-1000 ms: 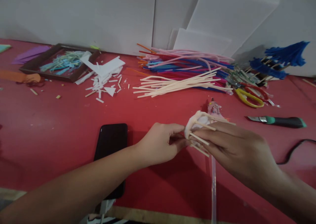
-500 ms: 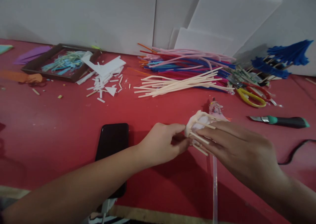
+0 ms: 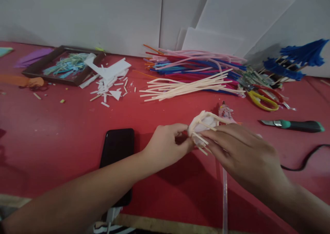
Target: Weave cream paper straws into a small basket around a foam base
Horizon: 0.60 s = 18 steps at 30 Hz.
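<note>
Between my hands, above the red table, is a small cream-and-white craft piece (image 3: pixel 205 124) with a rounded rim and several cream sticks jutting from it. My left hand (image 3: pixel 168 141) pinches its left edge between thumb and fingers. From the right, my right hand (image 3: pixel 243 144) has its fingers closed on the sticks and the near side, covering part of the piece. A clear glue stick (image 3: pixel 225 196) sticks out toward the table's front edge below my right hand. Beyond the piece, the pinkish, stained tip of what looks like a glue gun (image 3: pixel 225 113) shows; its body is hidden.
A phone (image 3: pixel 119 148) lies by my left forearm. Behind are cream sticks (image 3: pixel 190 86), coloured pipe cleaners (image 3: pixel 190 62), white scraps (image 3: pixel 110 76) and a brown frame (image 3: pixel 79 80). To the right are scissors (image 3: pixel 263 101), a utility knife (image 3: pixel 296 125) and a black cable (image 3: pixel 306 160).
Both hands have shifted slightly left with the craft piece, which is a little higher in view and tilted somewhat differently. The things on the table have stayed put.
</note>
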Each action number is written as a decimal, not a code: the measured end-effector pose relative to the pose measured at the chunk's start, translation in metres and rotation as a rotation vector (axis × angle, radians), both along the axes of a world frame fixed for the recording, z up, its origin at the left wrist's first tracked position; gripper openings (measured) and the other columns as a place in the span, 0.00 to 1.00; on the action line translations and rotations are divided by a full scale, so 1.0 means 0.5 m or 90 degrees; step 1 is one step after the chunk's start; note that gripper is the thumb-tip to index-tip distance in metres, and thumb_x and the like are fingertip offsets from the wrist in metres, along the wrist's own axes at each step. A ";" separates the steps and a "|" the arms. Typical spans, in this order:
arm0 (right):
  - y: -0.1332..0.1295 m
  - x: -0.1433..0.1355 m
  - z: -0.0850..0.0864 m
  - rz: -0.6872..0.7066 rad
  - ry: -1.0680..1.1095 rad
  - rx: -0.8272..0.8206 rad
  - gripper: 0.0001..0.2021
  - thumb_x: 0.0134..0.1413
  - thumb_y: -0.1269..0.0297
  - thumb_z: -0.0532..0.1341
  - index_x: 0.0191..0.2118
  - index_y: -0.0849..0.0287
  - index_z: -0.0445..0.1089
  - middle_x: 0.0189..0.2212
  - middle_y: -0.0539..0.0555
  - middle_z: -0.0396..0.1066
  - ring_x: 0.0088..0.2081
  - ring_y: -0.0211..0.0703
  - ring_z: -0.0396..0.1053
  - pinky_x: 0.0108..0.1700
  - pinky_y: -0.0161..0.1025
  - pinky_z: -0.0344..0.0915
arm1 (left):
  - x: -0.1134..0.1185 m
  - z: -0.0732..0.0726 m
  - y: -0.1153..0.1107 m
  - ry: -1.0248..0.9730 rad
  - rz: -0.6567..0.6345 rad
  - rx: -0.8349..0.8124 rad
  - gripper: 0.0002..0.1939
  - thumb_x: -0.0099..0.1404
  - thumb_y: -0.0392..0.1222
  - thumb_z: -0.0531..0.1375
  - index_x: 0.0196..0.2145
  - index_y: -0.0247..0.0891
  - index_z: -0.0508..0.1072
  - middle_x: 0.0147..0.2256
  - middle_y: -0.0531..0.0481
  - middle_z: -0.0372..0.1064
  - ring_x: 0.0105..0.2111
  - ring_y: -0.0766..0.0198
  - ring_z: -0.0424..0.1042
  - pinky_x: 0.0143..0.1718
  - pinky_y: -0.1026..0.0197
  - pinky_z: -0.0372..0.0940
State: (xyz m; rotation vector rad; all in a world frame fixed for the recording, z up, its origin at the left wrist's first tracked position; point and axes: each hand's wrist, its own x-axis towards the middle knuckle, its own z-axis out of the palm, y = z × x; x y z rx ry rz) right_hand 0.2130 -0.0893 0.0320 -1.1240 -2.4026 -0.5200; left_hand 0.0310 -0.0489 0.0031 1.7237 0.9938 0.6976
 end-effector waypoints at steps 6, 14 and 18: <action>-0.001 -0.004 0.000 -0.018 0.050 -0.006 0.07 0.62 0.71 0.58 0.36 0.61 0.74 0.31 0.53 0.77 0.34 0.41 0.73 0.39 0.38 0.67 | -0.002 -0.004 0.002 -0.055 -0.054 0.008 0.09 0.61 0.35 0.57 0.37 0.37 0.77 0.33 0.49 0.79 0.34 0.63 0.78 0.37 0.64 0.69; -0.005 -0.007 -0.018 -0.034 0.074 0.000 0.10 0.62 0.72 0.56 0.37 0.60 0.76 0.30 0.52 0.78 0.32 0.40 0.74 0.37 0.37 0.68 | 0.000 -0.004 0.002 -0.064 -0.052 0.011 0.07 0.62 0.37 0.57 0.32 0.36 0.75 0.32 0.49 0.79 0.33 0.64 0.78 0.36 0.65 0.69; -0.007 -0.011 -0.011 -0.026 0.028 0.011 0.10 0.62 0.71 0.56 0.35 0.60 0.76 0.30 0.52 0.78 0.31 0.40 0.74 0.35 0.37 0.67 | -0.001 -0.001 0.000 -0.015 -0.028 0.020 0.07 0.62 0.38 0.57 0.29 0.36 0.75 0.28 0.51 0.78 0.29 0.67 0.76 0.30 0.68 0.65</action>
